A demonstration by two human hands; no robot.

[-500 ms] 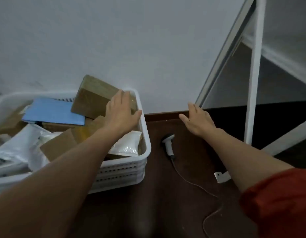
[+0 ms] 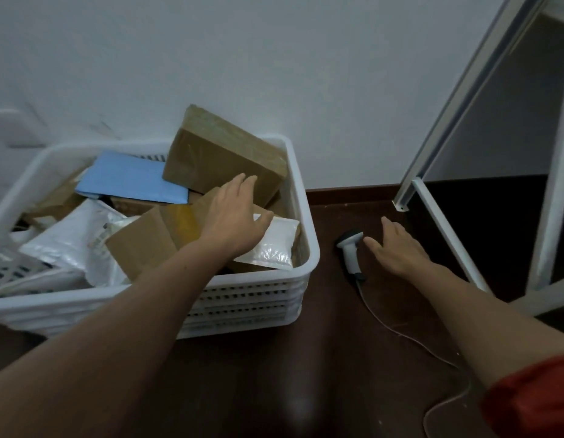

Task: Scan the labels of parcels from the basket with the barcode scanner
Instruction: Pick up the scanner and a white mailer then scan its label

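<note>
The white basket (image 2: pixel 301 216) is being crowded with parcels on the dark floor (image 2: pixel 274 390), and the pile could be toppled if one is being dragged out from under the tilted brown box (image 2: pixel 223 153). The left hand (image 2: pixel 234 213) is being held spread and empty above a white padded mailer (image 2: pixel 274 245). The right hand (image 2: pixel 397 248), also spread and gripping nothing, is being held just beside the barcode scanner (image 2: pixel 350 251); its thin cable (image 2: pixel 400 333) could be snagged when it is being lifted.
</note>
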